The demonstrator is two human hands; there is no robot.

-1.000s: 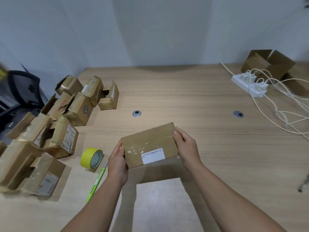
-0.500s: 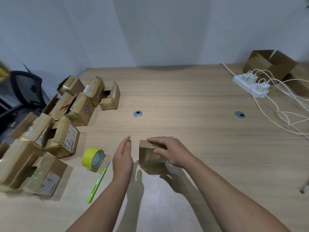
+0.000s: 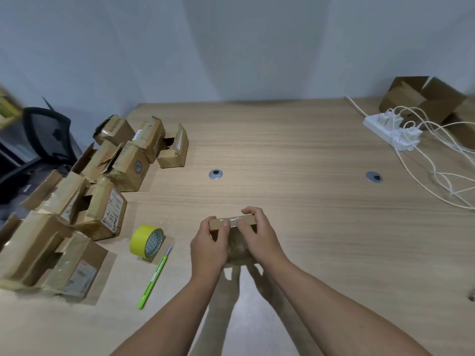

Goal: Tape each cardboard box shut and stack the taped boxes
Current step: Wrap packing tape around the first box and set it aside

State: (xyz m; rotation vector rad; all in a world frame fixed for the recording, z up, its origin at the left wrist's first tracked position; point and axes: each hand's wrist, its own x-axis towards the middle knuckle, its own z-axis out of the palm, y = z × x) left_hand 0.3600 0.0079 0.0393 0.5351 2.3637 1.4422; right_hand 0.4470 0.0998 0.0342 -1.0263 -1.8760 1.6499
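Observation:
A small cardboard box (image 3: 235, 242) stands on end near the front middle of the wooden table (image 3: 295, 155), with clear tape across its top edge. My left hand (image 3: 209, 246) grips its left side, thumb on the taped top. My right hand (image 3: 258, 236) grips its right side, fingers curled over the top edge. A roll of yellow tape (image 3: 147, 241) lies to the left of the box, with a green utility knife (image 3: 154, 278) in front of the roll.
Several worn cardboard boxes (image 3: 77, 201) are piled along the table's left edge. At the back right a white power strip (image 3: 390, 131) trails cables (image 3: 442, 170) next to open boxes (image 3: 421, 98). A black chair (image 3: 43, 134) stands beyond the left edge.
The box was held flat between both hands a second ago. It has since been turned on end and set down, and both hands now grip it from the sides.

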